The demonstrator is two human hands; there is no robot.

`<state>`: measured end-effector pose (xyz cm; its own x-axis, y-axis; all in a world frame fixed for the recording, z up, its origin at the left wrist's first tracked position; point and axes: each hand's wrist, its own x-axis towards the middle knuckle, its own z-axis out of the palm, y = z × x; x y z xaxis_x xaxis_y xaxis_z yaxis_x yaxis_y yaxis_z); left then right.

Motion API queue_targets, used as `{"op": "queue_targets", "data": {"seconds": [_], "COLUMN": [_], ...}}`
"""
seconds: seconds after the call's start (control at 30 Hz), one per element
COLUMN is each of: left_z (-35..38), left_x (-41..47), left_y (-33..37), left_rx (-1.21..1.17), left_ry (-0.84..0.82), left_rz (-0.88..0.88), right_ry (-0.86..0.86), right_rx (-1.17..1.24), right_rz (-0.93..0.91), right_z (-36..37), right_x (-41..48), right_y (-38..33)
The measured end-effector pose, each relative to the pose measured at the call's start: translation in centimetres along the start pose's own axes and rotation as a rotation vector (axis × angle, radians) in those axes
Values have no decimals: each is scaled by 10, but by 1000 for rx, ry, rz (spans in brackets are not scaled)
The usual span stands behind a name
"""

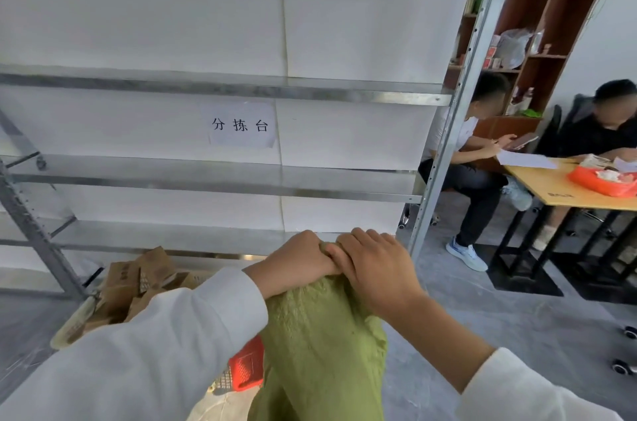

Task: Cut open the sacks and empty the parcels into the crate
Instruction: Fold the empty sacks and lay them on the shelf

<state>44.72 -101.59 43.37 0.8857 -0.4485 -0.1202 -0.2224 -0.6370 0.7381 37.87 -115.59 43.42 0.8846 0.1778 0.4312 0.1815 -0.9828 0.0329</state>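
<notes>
Green sack (324,334) clamped in both hands (296,258) (375,269) partly hides red basket (246,363), cardboard parcels (138,282) behind.

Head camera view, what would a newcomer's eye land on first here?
First, the left hand and right hand, side by side at bottom centre, gripping the bunched top of a green sack. Brown cardboard parcels are heaped to its left. Behind, a paper sign hangs on the metal shelving, and two seated people share a wooden table at right.
</notes>
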Motion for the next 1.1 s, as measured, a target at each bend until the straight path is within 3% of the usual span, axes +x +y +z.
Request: {"op": "queue_targets", "data": {"seconds": [0.07, 0.13, 0.2, 0.3, 0.37, 0.43, 0.5, 0.57, 0.67, 0.87, 1.0, 1.1], "left_z": [-2, -4, -5, 8, 17, 17, 13, 12, 8, -13, -10, -6], "left_x": [-4, -10, -17, -25, -28, -25, -21, -16, -10, 2, -5, -12], "left_y": [-1, -3, -5, -16, -20, -22, -24, -25, -28, -25, -28, -29], "left_rx": [-35, 94, 480, 900, 921, 830, 746, 705, 599, 74, 64, 359], "left_ry": [-78, -67, 68, 298, 267, 202, 159, 133, 73, -161, -280, -129], "left_rz": [3, 44, 146, 396, 437, 409, 386, 388, 288, -21, -34, 80], "right_ry": [-4, -59, -150, -201, -308, -445, -472, -388, -68, 138, 179, -47], "right_rx": [51, 108, 227, 663, 917, 1024, 946, 620, 88, 65, 85, 159], "right_rz": [39, 69, 128, 354, 487, 574, 559, 426, 152, -33, -24, 63], "right_z": [7, 14, 20, 25, 25, 23, 23, 23, 22, 37, 42, 48], "right_x": [3, 8, 14, 18, 19, 15, 11, 7, -1, -13, -3, 6], "right_y": [3, 8, 12, 20, 25, 24, 18, 12, 7, 2, 7, 13]}}
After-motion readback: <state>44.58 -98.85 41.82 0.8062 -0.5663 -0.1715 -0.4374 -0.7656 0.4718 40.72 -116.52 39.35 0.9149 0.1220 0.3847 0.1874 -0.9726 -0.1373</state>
